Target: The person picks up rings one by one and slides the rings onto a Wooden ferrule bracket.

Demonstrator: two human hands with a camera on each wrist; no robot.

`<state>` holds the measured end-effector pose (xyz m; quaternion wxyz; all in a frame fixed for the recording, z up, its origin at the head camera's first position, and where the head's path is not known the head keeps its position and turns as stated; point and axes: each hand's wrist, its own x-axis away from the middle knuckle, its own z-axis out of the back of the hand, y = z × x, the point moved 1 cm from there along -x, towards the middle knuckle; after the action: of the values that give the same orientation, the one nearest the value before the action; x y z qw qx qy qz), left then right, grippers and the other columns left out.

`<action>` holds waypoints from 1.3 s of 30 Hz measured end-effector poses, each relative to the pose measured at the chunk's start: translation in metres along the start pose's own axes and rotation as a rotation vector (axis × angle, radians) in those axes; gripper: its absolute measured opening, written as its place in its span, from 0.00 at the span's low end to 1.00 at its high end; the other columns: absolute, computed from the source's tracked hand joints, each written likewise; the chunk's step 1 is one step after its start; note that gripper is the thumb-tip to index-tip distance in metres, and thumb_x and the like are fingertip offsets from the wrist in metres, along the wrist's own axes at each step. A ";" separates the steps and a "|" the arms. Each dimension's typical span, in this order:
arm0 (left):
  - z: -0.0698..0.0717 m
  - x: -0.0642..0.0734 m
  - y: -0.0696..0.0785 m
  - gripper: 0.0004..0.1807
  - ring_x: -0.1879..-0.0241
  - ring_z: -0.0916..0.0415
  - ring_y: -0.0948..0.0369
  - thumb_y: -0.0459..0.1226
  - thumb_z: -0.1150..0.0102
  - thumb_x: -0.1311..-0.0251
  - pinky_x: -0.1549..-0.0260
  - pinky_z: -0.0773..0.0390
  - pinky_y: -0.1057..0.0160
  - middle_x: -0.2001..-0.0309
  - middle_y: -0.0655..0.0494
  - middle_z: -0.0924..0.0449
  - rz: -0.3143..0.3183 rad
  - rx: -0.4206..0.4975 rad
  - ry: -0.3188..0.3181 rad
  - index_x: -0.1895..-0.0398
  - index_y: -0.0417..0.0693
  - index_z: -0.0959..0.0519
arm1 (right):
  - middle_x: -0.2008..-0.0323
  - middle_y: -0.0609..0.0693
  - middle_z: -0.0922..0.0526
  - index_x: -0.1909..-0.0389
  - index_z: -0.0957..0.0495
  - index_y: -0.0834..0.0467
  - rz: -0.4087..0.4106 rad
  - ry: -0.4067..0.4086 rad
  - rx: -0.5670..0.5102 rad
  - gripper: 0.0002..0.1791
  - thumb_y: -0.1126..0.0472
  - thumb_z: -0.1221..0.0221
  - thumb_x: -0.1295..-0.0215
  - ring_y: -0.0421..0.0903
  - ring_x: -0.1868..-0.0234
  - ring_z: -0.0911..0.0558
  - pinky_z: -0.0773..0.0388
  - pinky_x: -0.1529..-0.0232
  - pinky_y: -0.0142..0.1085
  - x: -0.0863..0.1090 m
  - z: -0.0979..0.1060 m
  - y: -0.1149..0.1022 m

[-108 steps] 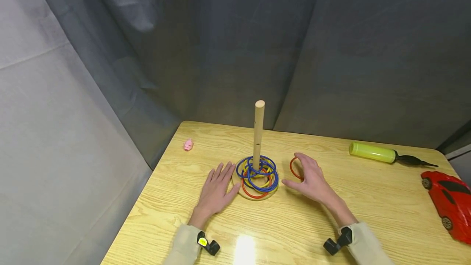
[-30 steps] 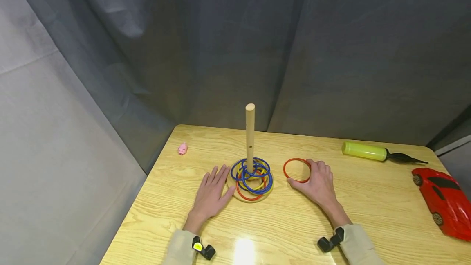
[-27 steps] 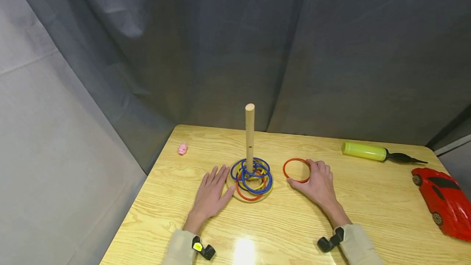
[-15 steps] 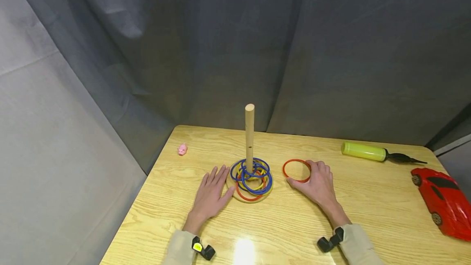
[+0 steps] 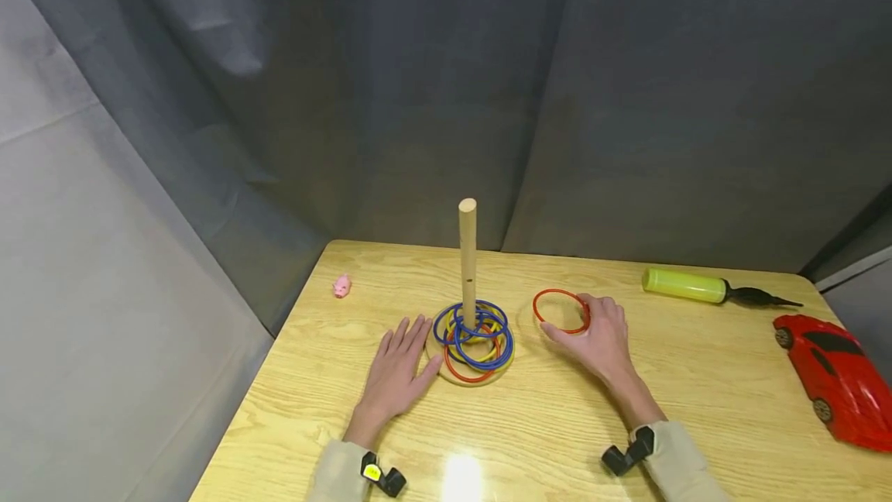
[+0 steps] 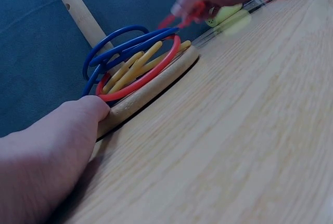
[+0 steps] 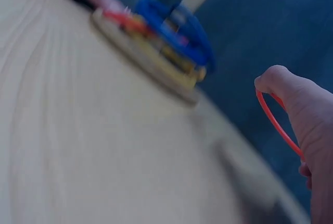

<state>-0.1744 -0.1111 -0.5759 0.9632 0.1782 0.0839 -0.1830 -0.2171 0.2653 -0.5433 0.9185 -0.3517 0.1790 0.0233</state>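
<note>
A wooden peg (image 5: 468,262) stands upright on a round wooden base (image 5: 432,347). Blue, yellow and red rings (image 5: 481,362) lie piled round its foot, several of them tilted over one another. My left hand (image 5: 396,374) lies with fingers straight at the base's left side, the thumb touching its edge in the left wrist view. To the right of the peg, my right hand (image 5: 601,339) pinches a red ring (image 5: 557,290) between thumb and fingers. That ring (image 7: 278,126) is off the table in the right wrist view, where the peg and rings look blurred.
A small pink pig (image 5: 341,286) sits at the table's back left. At the back right lies a yellow-green hand pump (image 5: 686,285) with a black nozzle. A red toy car (image 5: 836,382) is at the far right. Dark cloth (image 5: 418,99) hangs behind the wooden table (image 5: 530,440).
My right hand has taken hold of the red ring and just raised it off the table. The left hand stays beside the base. The head view has shifted slightly.
</note>
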 end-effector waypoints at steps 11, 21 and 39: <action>-0.001 -0.002 -0.001 0.41 0.18 0.53 0.46 0.64 0.64 0.22 0.21 0.52 0.40 0.17 0.52 0.46 0.016 0.004 -0.004 0.15 0.52 0.46 | 0.53 0.57 0.27 0.35 0.24 0.62 0.098 -0.043 -0.141 0.43 0.43 0.23 0.45 0.57 0.47 0.33 0.35 0.53 0.46 -0.034 0.059 -0.088; 0.000 -0.001 -0.001 0.41 0.18 0.51 0.45 0.63 0.63 0.22 0.21 0.51 0.39 0.18 0.51 0.45 0.003 0.014 0.003 0.15 0.52 0.45 | 0.53 0.54 0.25 0.34 0.22 0.57 0.288 0.014 -0.302 0.38 0.53 0.22 0.48 0.49 0.45 0.32 0.32 0.51 0.48 -0.059 0.107 -0.174; -0.001 0.001 -0.001 0.41 0.18 0.53 0.47 0.63 0.65 0.22 0.21 0.52 0.41 0.17 0.53 0.46 0.008 0.010 -0.006 0.15 0.52 0.45 | 0.53 0.48 0.25 0.33 0.23 0.54 0.425 -0.047 -0.332 0.42 0.49 0.20 0.51 0.47 0.47 0.33 0.30 0.51 0.46 -0.073 0.116 -0.239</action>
<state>-0.1744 -0.1118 -0.5773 0.9633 0.1826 0.0793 -0.1799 -0.2083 0.1675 -0.2858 0.8266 -0.4513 0.2214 0.2529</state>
